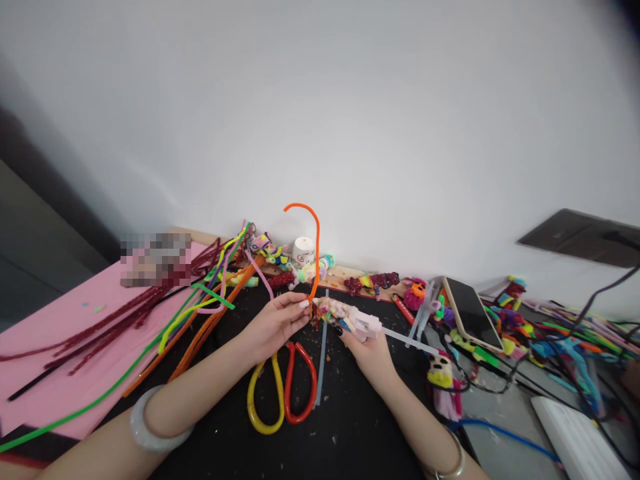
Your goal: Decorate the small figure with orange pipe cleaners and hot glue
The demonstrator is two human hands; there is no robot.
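Observation:
My left hand [277, 323] pinches the lower end of an orange pipe cleaner [315, 250] that rises and hooks over at the top. My right hand [367, 343] grips a small fuzzy multicoloured craft piece [335, 310] with a pale stick coming out to the right. The two hands meet over a black mat [350, 427]. A pale bangle sits on my left wrist and a thin bracelet on my right.
Scissors with yellow and red handles [283, 393] lie below the hands. Loose pipe cleaners [165, 320] spread over pink paper [60, 347] at left. A phone [473, 313], cables and more fuzzy craft pieces [525, 327] crowd the right. A white roll [303, 252] stands by the wall.

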